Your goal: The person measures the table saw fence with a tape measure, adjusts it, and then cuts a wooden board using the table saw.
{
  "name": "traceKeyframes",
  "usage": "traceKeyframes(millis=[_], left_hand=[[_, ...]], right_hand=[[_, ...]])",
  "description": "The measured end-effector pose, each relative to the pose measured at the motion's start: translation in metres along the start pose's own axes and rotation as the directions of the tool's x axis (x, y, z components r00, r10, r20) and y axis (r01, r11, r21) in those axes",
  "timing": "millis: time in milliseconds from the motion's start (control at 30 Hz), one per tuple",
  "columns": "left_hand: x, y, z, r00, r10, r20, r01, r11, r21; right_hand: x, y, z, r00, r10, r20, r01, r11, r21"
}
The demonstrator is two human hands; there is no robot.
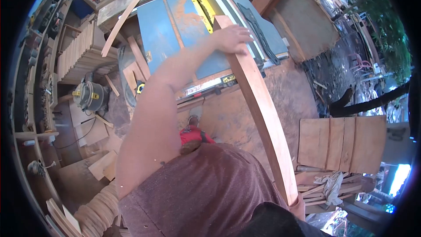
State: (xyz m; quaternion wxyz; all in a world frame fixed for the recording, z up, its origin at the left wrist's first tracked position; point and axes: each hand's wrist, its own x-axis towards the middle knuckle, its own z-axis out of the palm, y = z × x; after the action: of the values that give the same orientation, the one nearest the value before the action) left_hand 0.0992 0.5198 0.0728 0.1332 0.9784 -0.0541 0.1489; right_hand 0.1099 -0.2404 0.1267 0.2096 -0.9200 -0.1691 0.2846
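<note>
A long, thick wooden beam (262, 105) slants from the table saw (153, 30) back along my right side. Its front end rests on the blue saw top, close to the yellow blade guard (202, 11) and beside the long metal fence (234, 15). My left hand (232, 39) reaches across and grips the beam near that end, fingers curled over its top and far side. At the rear end, low in view, my right hand (299, 208) holds the beam; most of its fingers are hidden.
Sawdust covers part of the saw top and the floor. Stacked boards (81, 48) and a shop vacuum (91, 95) stand on the left. A wooden panel (342, 145) and a cloth (331, 187) over loose strips lie on the right. A long thin strip (127, 15) crosses the saw's left corner.
</note>
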Motion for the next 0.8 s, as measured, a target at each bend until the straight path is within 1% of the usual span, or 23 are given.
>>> traceKeyframes(millis=[67,100,133,167,200,233,267,333,367,433,467,500,633,700,733,800], left_hand=[[0.013,-0.025,-0.015,0.999,-0.01,0.034,0.008,0.998,0.059],[0.018,-0.045,-0.002,1.0,0.015,0.015,-0.016,0.999,0.044],[0.022,-0.05,-0.001,1.0,0.01,0.01,-0.01,0.999,0.031],[0.024,-0.047,-0.005,0.992,-0.035,0.119,0.027,0.998,0.064],[0.024,-0.045,-0.009,0.97,-0.08,0.229,0.058,0.993,0.101],[0.024,-0.048,-0.009,0.971,-0.062,0.232,0.057,0.998,0.029],[0.024,-0.048,-0.012,0.969,-0.061,0.24,0.06,0.998,0.014],[0.025,-0.047,-0.014,0.969,-0.104,0.226,0.112,0.993,-0.022],[0.024,-0.049,-0.011,0.981,-0.104,0.166,0.112,0.993,-0.036],[0.024,-0.05,-0.01,0.978,-0.103,0.184,0.115,0.992,-0.056],[0.025,-0.052,-0.012,0.977,-0.098,0.191,0.111,0.992,-0.061],[0.024,-0.054,-0.012,0.983,-0.088,0.16,0.102,0.991,-0.085],[0.024,-0.057,-0.012,0.983,-0.079,0.167,0.098,0.989,-0.107],[0.025,-0.06,-0.011,0.99,-0.058,0.131,0.073,0.991,-0.113],[0.024,-0.061,-0.009,0.99,-0.049,0.136,0.066,0.99,-0.126],[0.024,-0.063,-0.006,0.997,-0.026,0.069,0.035,0.99,-0.134]], right_hand=[[0.004,-0.006,0.005,1.0,0.021,-0.011,-0.02,0.995,0.094],[0.003,-0.015,0.003,0.994,0.11,-0.004,-0.11,0.992,-0.061],[0.004,-0.035,0.002,0.98,0.2,-0.009,-0.197,0.957,-0.214],[0.006,-0.045,0.004,0.953,0.302,-0.025,-0.29,0.884,-0.366],[0.005,-0.04,0.004,0.95,0.31,-0.023,-0.296,0.879,-0.374],[0.004,-0.032,0.006,0.957,0.29,-0.023,-0.276,0.879,-0.388],[0.004,-0.024,0.008,0.962,0.27,-0.023,-0.257,0.879,-0.402],[0.007,-0.023,0.011,0.963,0.265,-0.046,-0.258,0.863,-0.433],[0.01,-0.022,0.015,0.961,0.269,-0.065,-0.269,0.854,-0.444],[0.012,-0.022,0.022,0.955,0.277,-0.109,-0.295,0.829,-0.475],[0.013,-0.021,0.026,0.952,0.278,-0.131,-0.306,0.819,-0.485],[0.012,-0.02,0.029,0.949,0.278,-0.148,-0.314,0.809,-0.497],[0.009,-0.016,0.035,0.945,0.253,-0.206,-0.325,0.787,-0.524],[0.006,-0.014,0.039,0.943,0.232,-0.238,-0.326,0.784,-0.528],[0.004,-0.014,0.04,0.945,0.216,-0.247,-0.319,0.781,-0.537],[0.0,-0.012,0.04,0.945,0.188,-0.266,-0.309,0.777,-0.549]])
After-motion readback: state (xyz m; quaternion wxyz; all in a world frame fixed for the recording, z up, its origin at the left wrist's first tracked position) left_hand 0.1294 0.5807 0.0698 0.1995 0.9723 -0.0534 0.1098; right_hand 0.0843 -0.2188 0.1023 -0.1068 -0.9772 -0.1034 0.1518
